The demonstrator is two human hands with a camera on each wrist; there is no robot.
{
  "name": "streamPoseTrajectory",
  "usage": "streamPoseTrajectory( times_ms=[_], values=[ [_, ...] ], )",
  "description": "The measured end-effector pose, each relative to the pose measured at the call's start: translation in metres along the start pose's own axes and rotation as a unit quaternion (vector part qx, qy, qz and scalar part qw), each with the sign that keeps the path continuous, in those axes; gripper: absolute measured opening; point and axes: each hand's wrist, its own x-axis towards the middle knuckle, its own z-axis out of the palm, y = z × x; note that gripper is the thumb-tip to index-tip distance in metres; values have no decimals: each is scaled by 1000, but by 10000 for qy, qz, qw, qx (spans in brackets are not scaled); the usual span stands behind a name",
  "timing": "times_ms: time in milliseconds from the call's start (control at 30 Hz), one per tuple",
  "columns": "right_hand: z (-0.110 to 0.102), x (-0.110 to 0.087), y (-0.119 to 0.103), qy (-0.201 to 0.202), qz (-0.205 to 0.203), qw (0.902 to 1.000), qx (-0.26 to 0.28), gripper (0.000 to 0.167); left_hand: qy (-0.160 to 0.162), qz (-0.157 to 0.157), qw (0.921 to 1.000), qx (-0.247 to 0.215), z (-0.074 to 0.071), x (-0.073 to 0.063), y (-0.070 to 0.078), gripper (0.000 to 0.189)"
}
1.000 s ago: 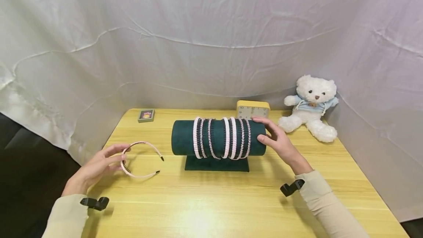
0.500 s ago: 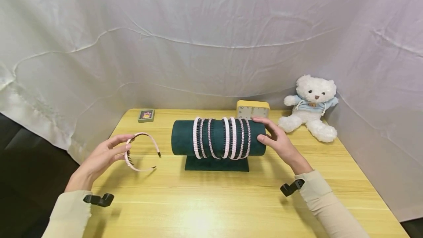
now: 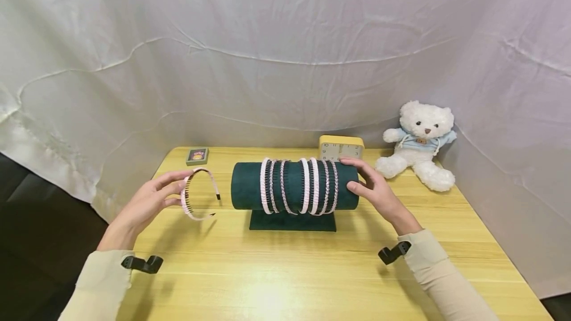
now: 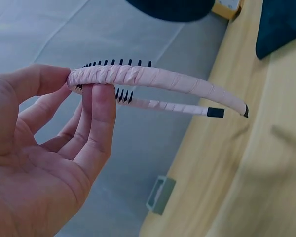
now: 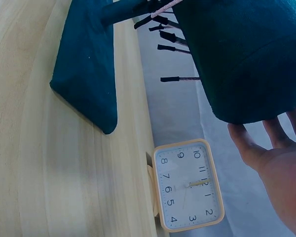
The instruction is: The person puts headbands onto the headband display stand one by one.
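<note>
My left hand (image 3: 149,201) pinches a pale pink wrapped headband (image 4: 158,76) between thumb and fingers at the middle of its curve. Black comb teeth line its inner side, and its two black-tipped ends point right, toward the stand. It hangs above the table, left of a dark green headband stand (image 3: 247,187), a padded roll on a flat base. Several pink and braided headbands (image 3: 305,187) are fitted side by side around the roll. With thumb in front and fingers at the top and back, my right hand (image 3: 379,189) holds the roll's right end.
Behind the stand, partly hidden by it, is a yellow-framed clock (image 3: 341,143). A white teddy bear (image 3: 421,137) in a blue hoodie sits at the back right. At the back left lies a small grey box (image 3: 197,156). Pale curtains (image 3: 285,53) surround the wooden table (image 3: 267,271).
My left hand has carried the headband up and to the right, closer to the stand, and the headband has turned slightly. My right hand and the stand have stayed in place.
</note>
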Motion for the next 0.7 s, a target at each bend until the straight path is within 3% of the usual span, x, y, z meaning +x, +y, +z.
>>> streamPoseTrajectory(
  times_ms=[200, 700],
  values=[
    [0, 0, -1, -7, -6, 10000, 19, 56, -35, 76, 9998, 196, 15, 7, 16, 54],
    [0, 1, -1, -17, -48, 10000, 18, 56, -22, 471, 9988, 155, 52, 23, 44, 52]
  ],
)
